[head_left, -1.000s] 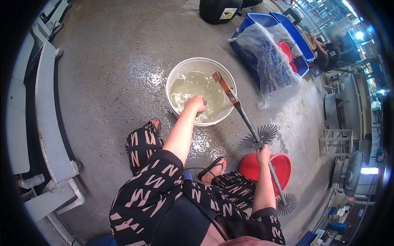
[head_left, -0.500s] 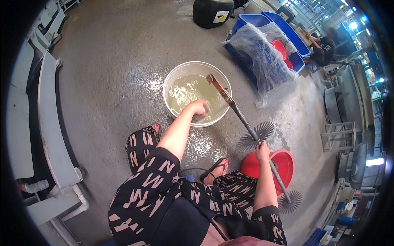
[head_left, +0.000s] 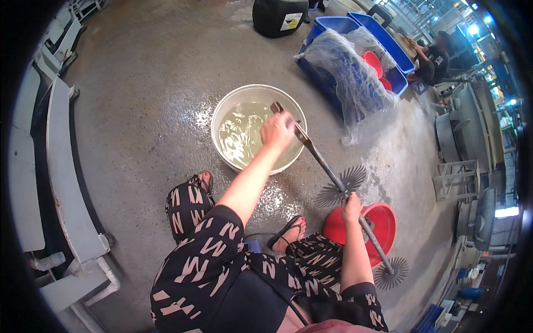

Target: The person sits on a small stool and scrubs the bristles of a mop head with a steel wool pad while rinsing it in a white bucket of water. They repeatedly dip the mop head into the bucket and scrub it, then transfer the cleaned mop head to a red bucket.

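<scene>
Grey metal makes up the long, straight rod (head_left: 321, 159) slanting across the wet floor (head_left: 139, 139), its upper end ending in a flat, copper-toned bracket (head_left: 276, 107) that hangs over the right part of a pale, round bucket (head_left: 217, 150). Two flat discs, cut into narrow radiating fins like petals, sit along the shaft: the upper disc (head_left: 354, 177) around its middle, the lower disc (head_left: 399, 273) near its far end. Wrapped around the shaft just below the upper disc, the right hand (head_left: 351, 208) is clamped on the smooth round bar. The left hand (head_left: 277, 132) lies over the bracket end, above the bucket, its fingers bent and blurred; whether they are closed on the metal cannot be told. Inside the bucket's thick smooth rim, cloudy, greenish water (head_left: 239, 125) breaks the light into white ripples. Under the shaft's lower half leans a glossy red basin (head_left: 387, 216) with a rounded wall, a rough greyish lump partly visible within. Farther off, crinkled, translucent plastic sheeting (head_left: 355, 83) drapes over rigid blue crates (head_left: 326, 25), near a squat black canister (head_left: 269, 19) with rounded shoulders. Damp, speckled concrete shines in patches around the bucket.
</scene>
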Available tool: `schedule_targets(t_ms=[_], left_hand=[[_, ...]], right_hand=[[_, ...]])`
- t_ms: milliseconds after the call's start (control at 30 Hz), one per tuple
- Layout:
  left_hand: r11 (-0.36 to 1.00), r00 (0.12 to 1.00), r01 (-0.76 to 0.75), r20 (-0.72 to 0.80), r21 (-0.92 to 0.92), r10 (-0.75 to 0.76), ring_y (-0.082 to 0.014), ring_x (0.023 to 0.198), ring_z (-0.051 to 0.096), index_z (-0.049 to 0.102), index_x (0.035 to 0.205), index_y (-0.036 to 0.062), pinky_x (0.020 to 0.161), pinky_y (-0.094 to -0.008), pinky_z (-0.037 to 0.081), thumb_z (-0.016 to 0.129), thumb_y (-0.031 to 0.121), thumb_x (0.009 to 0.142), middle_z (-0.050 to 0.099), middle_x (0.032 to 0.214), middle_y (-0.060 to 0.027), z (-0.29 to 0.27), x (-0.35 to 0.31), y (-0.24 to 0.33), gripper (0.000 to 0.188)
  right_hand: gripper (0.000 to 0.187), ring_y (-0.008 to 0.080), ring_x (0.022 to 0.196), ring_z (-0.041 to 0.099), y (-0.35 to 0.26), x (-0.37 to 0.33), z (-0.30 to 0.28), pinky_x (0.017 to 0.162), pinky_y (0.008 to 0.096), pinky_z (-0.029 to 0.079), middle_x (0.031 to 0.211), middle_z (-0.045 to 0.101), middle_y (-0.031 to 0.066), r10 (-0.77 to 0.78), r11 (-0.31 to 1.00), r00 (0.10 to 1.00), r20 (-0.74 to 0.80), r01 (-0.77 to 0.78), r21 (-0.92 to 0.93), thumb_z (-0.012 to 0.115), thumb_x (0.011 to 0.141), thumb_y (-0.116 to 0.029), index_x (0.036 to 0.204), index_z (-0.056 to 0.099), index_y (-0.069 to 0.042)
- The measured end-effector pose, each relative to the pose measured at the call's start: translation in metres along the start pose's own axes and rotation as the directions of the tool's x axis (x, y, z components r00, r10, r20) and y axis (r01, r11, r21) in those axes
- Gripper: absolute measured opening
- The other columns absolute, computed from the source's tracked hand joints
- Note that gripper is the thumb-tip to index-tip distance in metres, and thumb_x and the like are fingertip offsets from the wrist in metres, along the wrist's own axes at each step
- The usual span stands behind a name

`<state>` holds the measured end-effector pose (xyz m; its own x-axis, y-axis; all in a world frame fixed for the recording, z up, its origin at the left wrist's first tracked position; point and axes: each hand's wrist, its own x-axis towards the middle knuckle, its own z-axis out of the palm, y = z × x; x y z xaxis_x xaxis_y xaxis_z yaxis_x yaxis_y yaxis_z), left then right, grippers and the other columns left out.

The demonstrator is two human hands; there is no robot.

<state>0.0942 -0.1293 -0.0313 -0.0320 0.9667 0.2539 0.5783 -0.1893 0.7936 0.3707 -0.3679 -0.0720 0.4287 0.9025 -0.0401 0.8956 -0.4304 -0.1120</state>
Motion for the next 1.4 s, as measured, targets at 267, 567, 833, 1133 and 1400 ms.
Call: schedule_targets(t_ms=[267,567,833,1133,1400], left_hand=[[0.988,0.978,-0.138,0.146,-0.064,0.146,-0.0327,0.076,0.065,0.055,0.098,0.0126,0.063,-0.0442,0.051,0.064,0.032,0.081,0.066,0.081,-0.0138,0.009,-0.011,-0.002,0.027],[0.993,0.987,-0.096,0.122,-0.065,0.103,-0.0277,0.062,0.063,0.055,0.097,0.0114,0.052,-0.0409,0.048,0.06,0.026,0.084,0.063,0.07,-0.0101,0.011,-0.012,0.004,0.02],[0.966,0.952,-0.25,0.166,-0.061,0.257,-0.0284,0.082,0.065,0.061,0.098,0.0141,0.067,-0.0413,0.051,0.064,0.027,0.078,0.067,0.086,-0.0088,0.016,-0.029,0.001,0.024],[0.989,0.985,-0.057,0.171,0.136,0.033,-0.0315,0.09,0.064,0.064,0.102,0.0163,0.077,-0.0434,0.051,0.066,0.025,0.072,0.068,0.089,-0.0119,-0.01,0.015,-0.035,0.031],[0.852,0.636,-0.208,0.728,0.48,-0.255,-0.0281,0.1,0.063,0.067,0.111,0.0217,0.081,-0.0394,0.051,0.077,0.026,0.067,0.068,0.104,-0.0106,0.024,0.014,-0.074,0.045]], right_hand=[[0.037,0.0365,0.095,0.059,0.017,0.006,0.009,0.079,0.0542,0.042,0.097,0.061,0.0148,-0.041,0.999,0.999,-0.022,0.04,-0.028,0.063,0.076,-0.01,0.11,0.049,-0.006],[0.032,0.0367,0.094,0.059,0.015,0.001,0.008,0.079,0.0532,0.043,0.098,0.061,0.0151,-0.035,0.999,0.999,-0.022,0.034,-0.028,0.061,0.077,-0.01,0.107,0.049,-0.005],[0.038,0.0365,0.094,0.059,0.009,0.001,0.005,0.078,0.0527,0.043,0.099,0.061,0.0143,-0.031,0.998,0.999,-0.028,0.029,-0.048,0.062,0.077,-0.011,0.112,0.048,-0.008],[0.035,0.0374,0.09,0.059,0.015,0.005,0.011,0.075,0.0537,0.043,0.092,0.062,0.0144,-0.041,0.999,0.998,-0.044,0.042,0.013,0.065,0.076,-0.011,0.106,0.048,-0.008],[0.034,0.0367,0.09,0.06,0.024,0.0,0.014,0.075,0.0521,0.043,0.09,0.062,0.0145,0.04,0.999,0.999,-0.024,-0.041,-0.036,0.065,0.076,-0.012,0.105,0.049,-0.008]])
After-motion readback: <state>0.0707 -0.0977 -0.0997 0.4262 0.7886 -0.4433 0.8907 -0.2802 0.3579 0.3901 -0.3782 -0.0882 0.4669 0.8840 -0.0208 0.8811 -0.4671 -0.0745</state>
